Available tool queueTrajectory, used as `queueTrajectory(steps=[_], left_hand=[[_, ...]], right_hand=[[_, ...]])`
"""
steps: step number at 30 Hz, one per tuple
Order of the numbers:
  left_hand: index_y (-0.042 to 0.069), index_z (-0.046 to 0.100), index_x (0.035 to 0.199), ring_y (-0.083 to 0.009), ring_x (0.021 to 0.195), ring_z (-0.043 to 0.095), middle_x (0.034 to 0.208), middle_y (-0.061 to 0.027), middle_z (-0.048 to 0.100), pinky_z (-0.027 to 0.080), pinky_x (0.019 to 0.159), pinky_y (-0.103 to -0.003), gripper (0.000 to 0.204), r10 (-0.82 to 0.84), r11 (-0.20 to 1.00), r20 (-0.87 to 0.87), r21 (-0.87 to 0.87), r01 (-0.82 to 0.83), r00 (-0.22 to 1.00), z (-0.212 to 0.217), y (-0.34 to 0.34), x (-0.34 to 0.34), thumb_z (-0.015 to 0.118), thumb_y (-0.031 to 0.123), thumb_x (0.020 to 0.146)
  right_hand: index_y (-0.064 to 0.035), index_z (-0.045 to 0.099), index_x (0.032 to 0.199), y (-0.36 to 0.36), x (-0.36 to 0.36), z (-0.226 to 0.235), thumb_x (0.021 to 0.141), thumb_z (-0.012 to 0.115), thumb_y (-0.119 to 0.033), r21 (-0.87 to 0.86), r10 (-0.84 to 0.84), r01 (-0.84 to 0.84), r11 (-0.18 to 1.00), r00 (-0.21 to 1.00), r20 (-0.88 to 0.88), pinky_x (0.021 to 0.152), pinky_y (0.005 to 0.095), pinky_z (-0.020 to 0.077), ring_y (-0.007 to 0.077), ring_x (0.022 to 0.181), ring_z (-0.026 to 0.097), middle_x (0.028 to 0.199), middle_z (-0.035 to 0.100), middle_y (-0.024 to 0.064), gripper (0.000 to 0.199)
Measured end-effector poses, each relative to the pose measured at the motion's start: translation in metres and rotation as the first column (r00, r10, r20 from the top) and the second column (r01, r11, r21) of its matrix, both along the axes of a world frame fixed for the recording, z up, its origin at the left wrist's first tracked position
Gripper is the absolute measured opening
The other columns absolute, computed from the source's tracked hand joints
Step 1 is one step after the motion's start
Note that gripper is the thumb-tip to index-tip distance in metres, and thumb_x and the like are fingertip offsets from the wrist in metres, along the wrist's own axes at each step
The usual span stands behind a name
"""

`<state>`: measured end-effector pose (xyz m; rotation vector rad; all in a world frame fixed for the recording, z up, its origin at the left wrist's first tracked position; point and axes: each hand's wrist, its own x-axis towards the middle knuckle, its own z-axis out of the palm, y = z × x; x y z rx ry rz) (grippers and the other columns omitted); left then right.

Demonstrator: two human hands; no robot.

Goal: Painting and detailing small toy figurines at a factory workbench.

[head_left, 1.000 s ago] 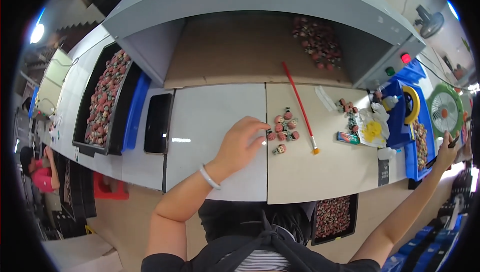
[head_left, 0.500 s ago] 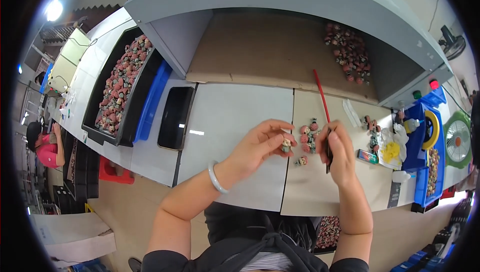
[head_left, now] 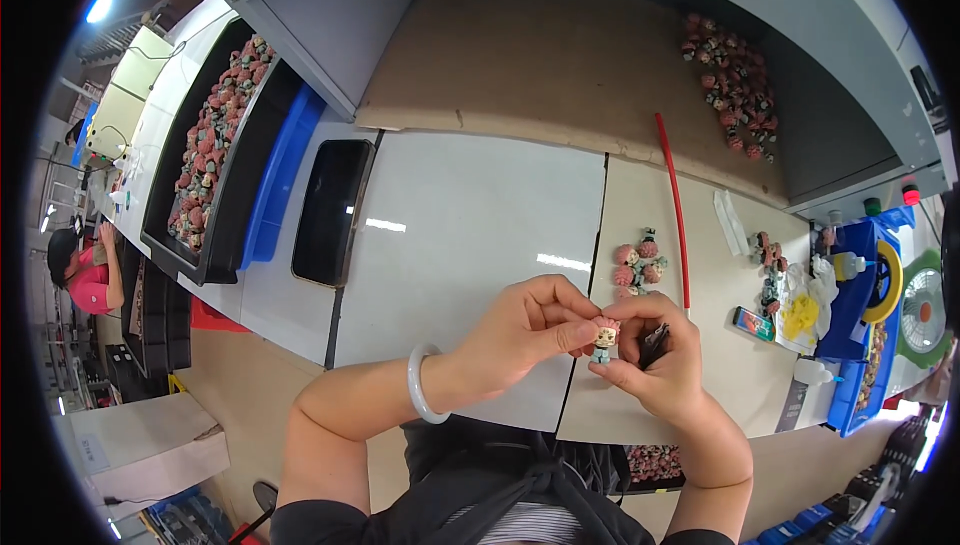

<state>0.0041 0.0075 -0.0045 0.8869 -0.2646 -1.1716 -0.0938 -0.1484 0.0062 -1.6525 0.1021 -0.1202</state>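
A small figurine (head_left: 604, 337) with pink hair and a greenish-grey lower body is pinched upright in the fingers of my left hand (head_left: 525, 330). My right hand (head_left: 665, 365) has closed in from the other side, its thumb and fingertips at the figurine's head and base. Tucked in the curled right fingers is a slim dark tool (head_left: 654, 343), mostly hidden, so its kind does not show. Just beyond my hands, several similar figurines (head_left: 638, 263) lie in a cluster on the table. A long red stick (head_left: 675, 210) rests to their right.
A black bin (head_left: 215, 160) heaped with pink figurines stands left, near a phone (head_left: 333, 210). More figurines (head_left: 735, 85) lie in the grey booth's back right. At right are figurines (head_left: 770, 270), a small printed box (head_left: 753, 324), blue trays (head_left: 850, 375) and a green fan (head_left: 920, 310).
My right hand has moved left, bringing its fingers to the figurine in my left hand. The left hand has shifted slightly right and nearer, and the head view has moved a little.
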Motion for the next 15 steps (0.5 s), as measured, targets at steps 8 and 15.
queueTrajectory(steps=[8, 15], left_hand=[[0.001, 0.049, 0.093, -0.0131, 0.089, 0.056, 0.093, -0.0090, 0.059, 0.046, 0.078, -0.027, 0.011, -0.012, 1.000, 0.005, 0.001, 0.012, 1.000, 0.000, 0.001, -0.002, 0.054, 0.007, 0.085], [0.003, 0.048, 0.099, -0.0120, 0.087, 0.054, 0.098, -0.0078, 0.055, 0.047, 0.078, -0.029, 0.014, 0.083, 0.997, -0.052, -0.002, -0.083, 0.995, 0.001, -0.005, -0.003, 0.051, 0.010, 0.087]], right_hand=[[-0.0007, 0.052, 0.096, 0.001, -0.002, 0.003, 0.060, 0.073, -0.002, 0.000, 0.011, -0.011, 1.000, 1.000, 0.017, 0.046, 0.0162, 0.0287, 0.0022, 0.051, 0.037, 0.066, 0.046, -0.0027, 0.042], [-0.0029, 0.051, 0.097, -0.006, -0.001, 0.028, 0.062, 0.071, -0.003, -0.243, -0.194, 0.145, 0.959, 0.963, -0.188, 0.045, 0.0165, 0.0281, 0.0023, 0.048, 0.036, 0.061, 0.045, -0.0041, 0.040]])
